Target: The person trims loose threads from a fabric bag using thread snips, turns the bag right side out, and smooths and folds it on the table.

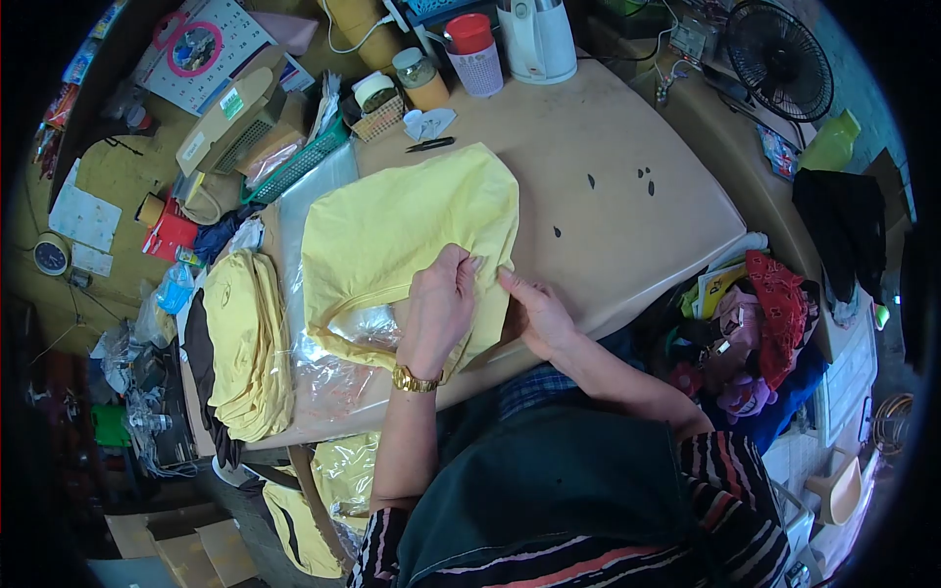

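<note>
A yellow garment (407, 211) lies partly spread on the brown-covered table (588, 137), its lower right edge lifted near the front. My left hand (438, 304), with a gold watch at the wrist, is closed on the cloth in a pinch. To its right, my right hand (537, 312) holds the garment's edge between thumb and fingers; its fingertips are partly hidden by the cloth. Under the garment's lower left part, clear plastic (328, 377) shows.
A stack of folded yellow garments (245, 343) lies at the left. Along the back stand a white kettle (537, 39), a lilac basket (477, 69) and jars. A black pen (431, 144) lies behind the garment. A fan (779, 61) stands at the far right.
</note>
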`<action>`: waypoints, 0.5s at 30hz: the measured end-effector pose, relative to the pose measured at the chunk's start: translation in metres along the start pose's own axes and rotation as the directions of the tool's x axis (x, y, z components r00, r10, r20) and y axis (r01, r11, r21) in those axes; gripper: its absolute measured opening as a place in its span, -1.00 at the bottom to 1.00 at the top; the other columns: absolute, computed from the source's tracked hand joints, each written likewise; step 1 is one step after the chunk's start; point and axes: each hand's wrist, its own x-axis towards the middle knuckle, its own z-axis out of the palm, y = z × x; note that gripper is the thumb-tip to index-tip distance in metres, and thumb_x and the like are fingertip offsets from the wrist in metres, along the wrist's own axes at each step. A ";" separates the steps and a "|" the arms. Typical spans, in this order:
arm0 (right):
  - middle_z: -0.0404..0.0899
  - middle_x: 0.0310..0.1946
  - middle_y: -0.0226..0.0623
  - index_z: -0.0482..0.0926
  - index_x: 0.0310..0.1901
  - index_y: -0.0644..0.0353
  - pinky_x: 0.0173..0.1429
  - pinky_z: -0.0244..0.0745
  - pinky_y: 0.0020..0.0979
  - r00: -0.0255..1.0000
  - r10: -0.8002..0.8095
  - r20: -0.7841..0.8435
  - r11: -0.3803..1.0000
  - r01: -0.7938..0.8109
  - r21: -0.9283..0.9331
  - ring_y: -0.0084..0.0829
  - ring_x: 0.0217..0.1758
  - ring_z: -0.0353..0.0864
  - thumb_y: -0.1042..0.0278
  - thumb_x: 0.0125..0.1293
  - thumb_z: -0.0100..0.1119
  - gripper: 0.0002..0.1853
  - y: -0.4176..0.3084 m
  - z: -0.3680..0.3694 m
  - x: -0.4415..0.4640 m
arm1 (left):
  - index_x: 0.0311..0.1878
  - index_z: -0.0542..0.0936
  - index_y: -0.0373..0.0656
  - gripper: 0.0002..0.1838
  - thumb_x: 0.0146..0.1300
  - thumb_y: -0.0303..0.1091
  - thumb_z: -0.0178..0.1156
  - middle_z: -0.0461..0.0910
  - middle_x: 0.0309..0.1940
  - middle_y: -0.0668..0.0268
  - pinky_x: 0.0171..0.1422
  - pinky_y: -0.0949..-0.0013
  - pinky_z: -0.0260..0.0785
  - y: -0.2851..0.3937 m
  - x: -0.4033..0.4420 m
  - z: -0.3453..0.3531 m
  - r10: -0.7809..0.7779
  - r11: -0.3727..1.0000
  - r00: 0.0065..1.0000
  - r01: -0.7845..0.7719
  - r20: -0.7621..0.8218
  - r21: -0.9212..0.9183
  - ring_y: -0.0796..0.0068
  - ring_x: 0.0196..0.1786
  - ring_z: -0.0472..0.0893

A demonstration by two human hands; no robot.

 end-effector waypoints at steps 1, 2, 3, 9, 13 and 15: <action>0.68 -0.35 -0.37 0.66 -0.20 0.18 -0.22 0.50 -0.45 1.000 -0.004 -0.002 1.000 0.004 -0.001 -0.50 -0.32 0.63 0.02 0.34 0.28 -0.67 -0.003 0.001 -0.001 | -0.28 0.49 -0.31 -0.84 0.39 -0.40 0.13 0.45 -0.62 0.01 -0.42 0.23 0.31 0.001 0.000 0.001 0.003 1.000 1.000 -0.003 0.000 -0.003 0.19 -0.59 0.44; 0.67 -0.26 -0.35 0.63 -0.12 0.20 -0.11 0.52 -0.41 0.995 0.090 0.034 0.996 -0.090 0.008 -0.46 -0.20 0.64 0.03 0.34 0.28 -0.64 -0.007 0.003 -0.002 | -0.26 0.49 -0.30 -0.84 0.38 -0.39 0.14 0.46 -0.61 0.00 -0.42 0.22 0.31 0.002 -0.001 0.001 0.020 1.000 1.000 -0.020 0.008 0.022 0.16 -0.58 0.48; 0.67 -0.17 -0.32 0.61 -0.04 0.22 0.01 0.54 -0.37 0.980 0.184 0.071 0.983 -0.185 0.014 -0.42 -0.09 0.65 0.03 0.33 0.29 -0.60 -0.010 0.005 -0.001 | -0.24 0.49 -0.29 -0.85 0.37 -0.38 0.16 0.47 -0.60 -0.02 -0.42 0.20 0.32 0.004 -0.002 0.000 0.034 0.998 0.999 -0.035 0.016 0.047 0.13 -0.57 0.51; 0.63 0.00 -0.23 0.53 0.09 0.27 0.20 0.51 -0.22 0.996 0.033 0.084 0.980 -0.048 0.191 -0.30 0.05 0.62 0.11 0.37 0.25 -0.57 -0.026 0.005 0.017 | -0.25 0.49 -0.25 -0.74 0.26 -0.27 0.31 0.49 -0.62 0.02 -0.44 0.21 0.28 0.013 -0.023 -0.016 0.111 0.994 0.994 -0.111 -0.019 -0.017 0.14 -0.57 0.53; 0.63 -0.09 -0.27 0.55 -0.01 0.29 0.15 0.53 -0.28 0.976 -0.124 -0.178 0.974 0.154 0.168 -0.35 -0.02 0.62 0.21 0.38 0.23 -0.69 -0.048 0.002 0.029 | -0.23 0.51 -0.26 -0.69 0.20 -0.22 0.34 0.55 -0.59 0.04 -0.40 0.16 0.36 -0.002 -0.047 -0.039 -0.053 0.979 0.944 -0.016 0.326 0.205 0.00 -0.46 0.61; 0.62 -0.05 -0.27 0.54 0.05 0.26 0.17 0.52 -0.27 0.965 -0.165 -0.201 0.980 0.184 0.078 -0.38 0.02 0.61 0.19 0.40 0.20 -0.66 -0.052 -0.020 0.052 | -0.28 0.53 -0.25 -0.72 0.20 -0.24 0.34 0.54 -0.58 0.05 -0.40 0.15 0.34 -0.008 -0.054 -0.044 -0.167 0.981 0.909 0.113 0.383 0.160 0.03 -0.47 0.60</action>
